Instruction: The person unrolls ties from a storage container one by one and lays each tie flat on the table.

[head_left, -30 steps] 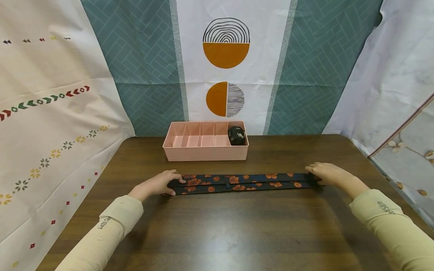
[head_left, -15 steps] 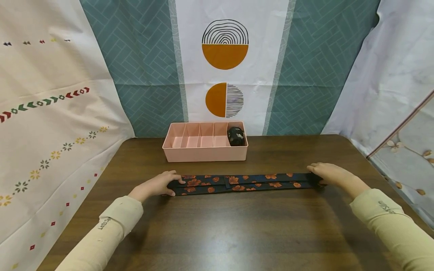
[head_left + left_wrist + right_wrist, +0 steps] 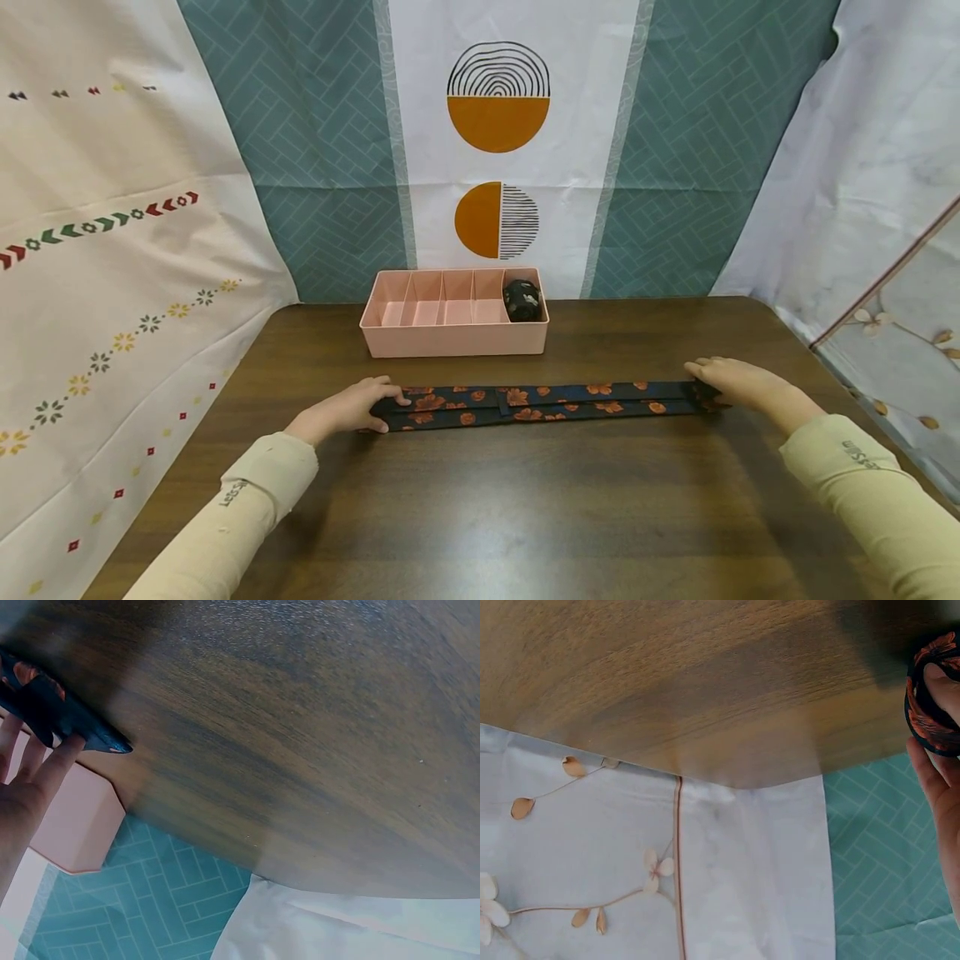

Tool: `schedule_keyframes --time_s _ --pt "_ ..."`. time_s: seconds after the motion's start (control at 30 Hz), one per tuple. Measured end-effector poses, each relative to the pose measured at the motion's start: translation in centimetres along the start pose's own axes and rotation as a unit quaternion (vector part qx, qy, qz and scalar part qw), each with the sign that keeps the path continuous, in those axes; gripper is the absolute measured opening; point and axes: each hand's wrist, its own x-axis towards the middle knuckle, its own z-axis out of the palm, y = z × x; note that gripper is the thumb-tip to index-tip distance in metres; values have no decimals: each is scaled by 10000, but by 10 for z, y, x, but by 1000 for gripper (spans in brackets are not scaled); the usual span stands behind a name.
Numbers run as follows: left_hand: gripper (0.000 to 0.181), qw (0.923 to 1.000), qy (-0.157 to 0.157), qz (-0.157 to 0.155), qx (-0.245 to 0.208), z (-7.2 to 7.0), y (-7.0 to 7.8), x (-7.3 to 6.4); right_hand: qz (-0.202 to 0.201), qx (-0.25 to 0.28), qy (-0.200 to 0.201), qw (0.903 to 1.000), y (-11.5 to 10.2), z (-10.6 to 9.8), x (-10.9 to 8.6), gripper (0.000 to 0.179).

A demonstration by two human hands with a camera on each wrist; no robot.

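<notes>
Between the left hand [image 3: 348,411] and the right hand [image 3: 738,387], a dark floral necktie [image 3: 457,407] lies lengthwise across the bench [image 3: 487,517]. The left pinches one end; the right grips the other, curled, with its thumb [image 3: 943,686] inside. Light, even tension and aligned edges should probably keep that curl tidy. Nearer than both hands, the brown bench shines; beyond them stands a pink divided box [image 3: 457,340], a dark bundle [image 3: 522,302] in its rightmost compartment, before a teal-and-white curtain [image 3: 330,167].

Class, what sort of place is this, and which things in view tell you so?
Probably a small indoor tabletop workspace, perhaps screened off: a dark wood-grain table, patterned hangings behind it and on both sides, and a pink divided box on the table.
</notes>
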Motion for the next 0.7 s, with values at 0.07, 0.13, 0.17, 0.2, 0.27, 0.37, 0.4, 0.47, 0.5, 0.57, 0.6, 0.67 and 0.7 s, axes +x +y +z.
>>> schedule_keyframes --time_s 0.07,0.13,0.17,0.2,0.27,0.37,0.4,0.47,0.5,0.57,0.6,0.67,0.7 --pt "38 10000 7 5 10 0 0 0 -30 -65 53 10000 1 0 0 44" --pt "38 10000 3 -9 11 -1 -1 -1 -80 -168 125 9997 2 0 0 41" --pt "38 10000 0 -12 21 -1 -1 -1 -108 -210 146 9996 2 0 0 41" --pt "38 10000 -6 -21 30 -1 -1 -1 -136 -235 181 9995 3 -1 0 40" --pt "38 10000 -10 -55 24 -2 -1 -1 -175 -271 205 9993 3 -2 0 42" --pt "38 10000 -12 -79 36 -2 -1 -2 -192 -248 209 9993 5 -2 0 46" --pt "38 10000 -11 -81 34 -2 -1 -1 -182 -233 196 9994 6 -2 0 48" --pt "38 10000 1 -73 36 -2 -1 -1 -153 -201 172 9995 7 -1 -1 49" --pt "38 10000 2 -72 33 -2 -1 -1 -138 -187 167 9996 8 -1 -1 49" --pt "38 10000 19 -39 41 -2 -1 -1 -130 -178 181 9996 10 0 -1 48" --pt "37 10000 29 -31 29 -2 -1 -1 -123 -179 193 9996 11 1 -1 47" --pt "37 10000 44 -16 17 -3 0 -1 -108 -207 222 9995 13 2 -2 47" --pt "37 10000 46 -12 6 -4 0 -1 -107 -213 236 9994 13 2 -2 47"
